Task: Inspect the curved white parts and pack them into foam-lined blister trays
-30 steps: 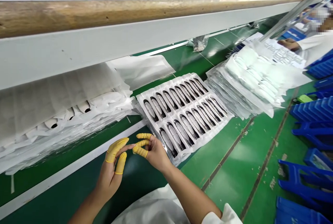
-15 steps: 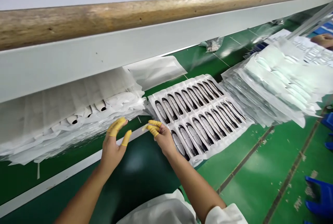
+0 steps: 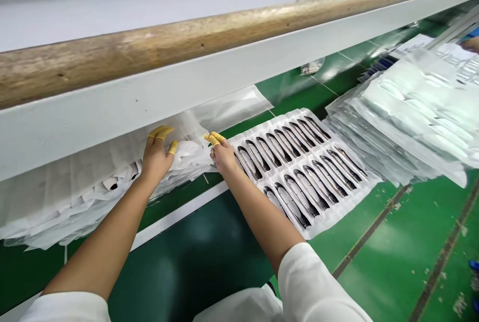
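Observation:
My left hand (image 3: 156, 151), with yellow finger cots on the fingertips, lies flat with fingers spread on a pile of white sheets and clear trays (image 3: 93, 182) under the shelf. My right hand (image 3: 221, 151), also in yellow cots, reaches to the right end of that pile, its fingers bent and close together at the sheet edge; what they hold is hidden. Just right of it lies a clear blister tray (image 3: 303, 162) with two rows of several dark oval parts.
A white shelf beam with a wooden edge (image 3: 209, 32) overhangs the pile. A tall stack of clear trays under white sheets (image 3: 407, 117) sits at the right. Between my arms runs the dark green belt (image 3: 202, 257). Another person's hand (image 3: 472, 44) shows at far right.
Both hands moved forward from the belt, where the fingertips touched each other, to the white pile under the shelf. The view shifted left and forward.

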`<control>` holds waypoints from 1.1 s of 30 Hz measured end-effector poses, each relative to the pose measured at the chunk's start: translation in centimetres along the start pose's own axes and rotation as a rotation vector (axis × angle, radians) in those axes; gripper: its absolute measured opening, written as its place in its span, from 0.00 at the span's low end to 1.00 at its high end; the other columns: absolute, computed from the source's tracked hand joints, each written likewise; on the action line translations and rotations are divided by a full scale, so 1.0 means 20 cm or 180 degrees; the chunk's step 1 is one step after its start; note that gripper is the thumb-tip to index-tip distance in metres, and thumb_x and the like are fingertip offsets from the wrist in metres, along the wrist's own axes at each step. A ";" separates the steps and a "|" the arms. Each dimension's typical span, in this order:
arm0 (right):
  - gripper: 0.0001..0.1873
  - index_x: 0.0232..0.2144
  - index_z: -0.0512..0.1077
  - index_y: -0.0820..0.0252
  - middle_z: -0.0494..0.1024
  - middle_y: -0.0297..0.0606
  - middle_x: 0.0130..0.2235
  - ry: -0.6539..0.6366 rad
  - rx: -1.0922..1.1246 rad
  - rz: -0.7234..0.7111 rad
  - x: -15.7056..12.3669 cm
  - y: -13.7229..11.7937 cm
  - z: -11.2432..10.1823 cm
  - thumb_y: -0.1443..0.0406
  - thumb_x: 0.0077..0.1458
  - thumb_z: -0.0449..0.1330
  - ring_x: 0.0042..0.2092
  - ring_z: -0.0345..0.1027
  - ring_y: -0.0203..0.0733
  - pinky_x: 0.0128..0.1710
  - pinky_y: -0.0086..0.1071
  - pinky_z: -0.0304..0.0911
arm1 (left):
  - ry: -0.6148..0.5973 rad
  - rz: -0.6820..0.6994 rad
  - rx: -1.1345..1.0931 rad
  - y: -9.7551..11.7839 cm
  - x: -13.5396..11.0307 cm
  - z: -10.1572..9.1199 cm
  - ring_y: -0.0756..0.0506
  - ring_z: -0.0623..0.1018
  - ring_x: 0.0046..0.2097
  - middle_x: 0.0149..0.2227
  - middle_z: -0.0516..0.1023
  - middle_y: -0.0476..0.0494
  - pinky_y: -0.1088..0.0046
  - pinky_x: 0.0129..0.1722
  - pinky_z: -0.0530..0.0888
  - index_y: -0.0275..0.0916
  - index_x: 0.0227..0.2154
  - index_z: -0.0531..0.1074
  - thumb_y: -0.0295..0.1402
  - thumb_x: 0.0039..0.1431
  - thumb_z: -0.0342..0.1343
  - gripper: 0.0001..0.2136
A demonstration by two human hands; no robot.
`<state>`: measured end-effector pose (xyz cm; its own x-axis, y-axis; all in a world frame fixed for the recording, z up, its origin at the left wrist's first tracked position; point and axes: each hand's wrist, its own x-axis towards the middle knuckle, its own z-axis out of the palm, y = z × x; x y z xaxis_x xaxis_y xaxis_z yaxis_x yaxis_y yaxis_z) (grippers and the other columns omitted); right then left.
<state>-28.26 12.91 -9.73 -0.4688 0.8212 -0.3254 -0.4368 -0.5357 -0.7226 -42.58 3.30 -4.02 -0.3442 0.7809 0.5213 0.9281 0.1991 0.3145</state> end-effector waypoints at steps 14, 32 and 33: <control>0.16 0.46 0.70 0.61 0.77 0.32 0.35 -0.0347 -0.0776 -0.0301 0.10 0.05 0.01 0.69 0.55 0.64 0.32 0.70 0.34 0.37 0.32 0.70 | 0.0048 -0.0124 0.0225 -0.11 -0.07 0.04 0.35 0.75 0.51 0.47 0.79 0.30 0.53 0.57 0.69 0.33 0.48 0.74 0.41 0.60 0.49 0.20; 0.28 0.51 0.68 0.57 0.78 0.32 0.38 -0.0675 -0.1442 -0.0598 0.18 0.03 0.02 0.68 0.46 0.67 0.25 0.62 0.30 0.31 0.31 0.68 | 0.0025 -0.0016 0.0343 -0.10 -0.09 0.03 0.35 0.72 0.57 0.51 0.76 0.29 0.54 0.59 0.68 0.32 0.50 0.73 0.42 0.63 0.48 0.21; 0.29 0.51 0.67 0.57 0.78 0.32 0.38 -0.0695 -0.1483 -0.0615 0.18 0.03 0.02 0.68 0.46 0.68 0.25 0.61 0.30 0.31 0.31 0.68 | 0.0024 -0.0019 0.0344 -0.11 -0.10 0.03 0.35 0.72 0.57 0.51 0.76 0.29 0.54 0.59 0.68 0.32 0.50 0.73 0.42 0.63 0.48 0.21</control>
<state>-30.50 15.45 -11.02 -0.5838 0.8096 -0.0616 -0.1680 -0.1947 -0.9664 -43.79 1.78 -6.19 -0.3503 0.7752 0.5257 0.9359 0.2667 0.2303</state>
